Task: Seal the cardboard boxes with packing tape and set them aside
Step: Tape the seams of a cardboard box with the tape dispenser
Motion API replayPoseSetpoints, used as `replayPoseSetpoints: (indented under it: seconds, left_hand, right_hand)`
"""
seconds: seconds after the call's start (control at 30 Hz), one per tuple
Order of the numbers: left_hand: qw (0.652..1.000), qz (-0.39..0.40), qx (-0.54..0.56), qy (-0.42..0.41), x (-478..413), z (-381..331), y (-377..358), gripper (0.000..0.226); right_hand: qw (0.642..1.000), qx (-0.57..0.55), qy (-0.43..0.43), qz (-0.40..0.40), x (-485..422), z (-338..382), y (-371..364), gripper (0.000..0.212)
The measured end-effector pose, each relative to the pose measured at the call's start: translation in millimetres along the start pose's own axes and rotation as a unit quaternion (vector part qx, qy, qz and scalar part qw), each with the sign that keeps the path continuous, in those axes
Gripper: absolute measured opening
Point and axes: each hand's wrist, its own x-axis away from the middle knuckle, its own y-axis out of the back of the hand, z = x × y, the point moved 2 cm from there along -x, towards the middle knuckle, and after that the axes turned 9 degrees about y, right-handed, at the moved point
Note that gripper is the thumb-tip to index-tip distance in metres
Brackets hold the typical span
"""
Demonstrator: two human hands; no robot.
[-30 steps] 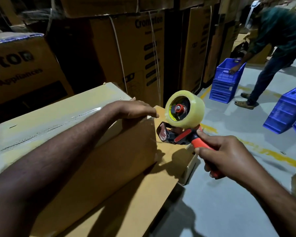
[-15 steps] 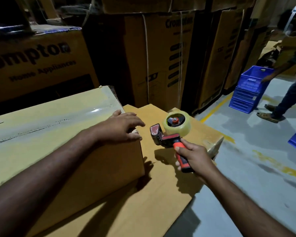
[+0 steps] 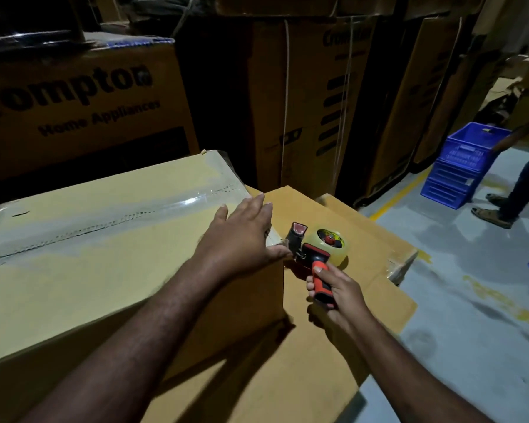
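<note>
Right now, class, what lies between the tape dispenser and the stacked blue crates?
Head view: flat cardboard beside the tape dispenser, then grey floor crossed by a yellow line, reaching the blue crates.

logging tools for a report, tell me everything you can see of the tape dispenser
The tape dispenser is a handheld gun: black and red frame, orange-red handle, and a roll of clear yellowish tape on a red hub. A red flap stands up at its front end, which sits at the right corner of the taped cardboard box, beside the flat left hand. The right hand grips its handle.
</note>
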Motion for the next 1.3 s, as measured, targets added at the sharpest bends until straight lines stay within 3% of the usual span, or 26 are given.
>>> replayPoseSetpoints:
  seconds: [0.23, 0.33, 0.53, 0.7, 0.77, 0.83, 0.87, 0.97, 1.0, 1.03, 1.1, 1.13, 1.23, 1.3]
  left_hand:
    - [1.0, 0.003, -0.01, 0.013, 3, -2, 0, 0.094]
    - [1.0, 0.01, -0.012, 0.023, 3, -5, 1, 0.098]
    - [0.998, -0.003, -0.02, 0.064, 12, -12, 0, 0.102]
    - [0.996, -0.004, -0.021, 0.091, 14, -13, 0, 0.105]
    - [0.995, -0.004, -0.022, 0.095, 14, -14, 0, 0.104]
    - [0.995, -0.004, -0.021, 0.1, 15, -14, 0, 0.104]
    - [0.994, -0.006, -0.021, 0.103, 15, -15, 0, 0.103]
    - [0.992, -0.011, -0.021, 0.122, 17, -18, -2, 0.105]
    - [0.991, -0.014, -0.018, 0.129, 17, -18, -2, 0.106]
    - [0.99, -0.017, -0.015, 0.137, 17, -17, -3, 0.108]
    - [0.988, -0.011, -0.012, 0.151, 19, -17, -3, 0.113]
    - [0.988, -0.008, -0.012, 0.151, 19, -17, -3, 0.116]
    - [0.992, 0.012, 0.011, 0.123, 22, -14, -1, 0.122]
    - [0.988, 0.044, 0.116, 0.089, 24, -7, 10, 0.113]
  right_hand:
    - [0.988, -0.109, -0.016, -0.108, -34, 33, -29, 0.023]
    - [0.989, -0.049, -0.005, -0.141, -47, 38, -40, 0.019]
    - [0.99, 0.11, 0.047, -0.069, -52, -8, -27, 0.022]
    - [0.98, 0.198, 0.007, -0.007, -49, -32, -13, 0.025]
    - [0.97, 0.244, 0.002, -0.01, -52, -38, -5, 0.039]
    - [0.918, 0.395, 0.016, -0.03, -60, -40, 6, 0.053]
    - [0.88, 0.472, 0.032, -0.037, -59, -36, 7, 0.048]
    - [0.705, 0.701, 0.105, -0.005, -52, -14, -3, 0.034]
    - [0.683, 0.714, 0.153, 0.01, -47, -1, -11, 0.033]
    - [0.703, 0.678, 0.213, 0.027, -41, 14, -22, 0.032]
    - [0.795, 0.51, 0.323, 0.058, -19, 49, -52, 0.029]
    - [0.812, 0.439, 0.376, 0.079, -5, 62, -71, 0.028]
    - [0.783, 0.375, 0.461, 0.183, 28, 77, -123, 0.032]
    - [0.778, 0.409, 0.402, 0.256, 32, 71, -145, 0.046]
